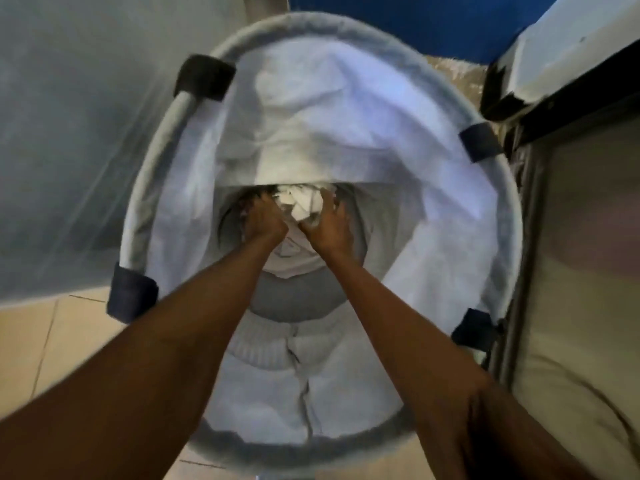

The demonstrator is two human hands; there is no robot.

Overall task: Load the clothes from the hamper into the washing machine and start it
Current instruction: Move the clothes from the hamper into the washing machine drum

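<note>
Both hands: left hand [265,220] and right hand [327,225] grip clothes [304,206] deep inside hamper [498,188].
Done: nothing visibly loaded.
Left: transfer, start; washing machine unidentifiable.

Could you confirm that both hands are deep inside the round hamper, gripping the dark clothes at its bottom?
Not quite: the clothes at the bottom are white, not dark. The head view shows the left hand and right hand deep inside the round hamper, gripping that pale bundle.
</note>
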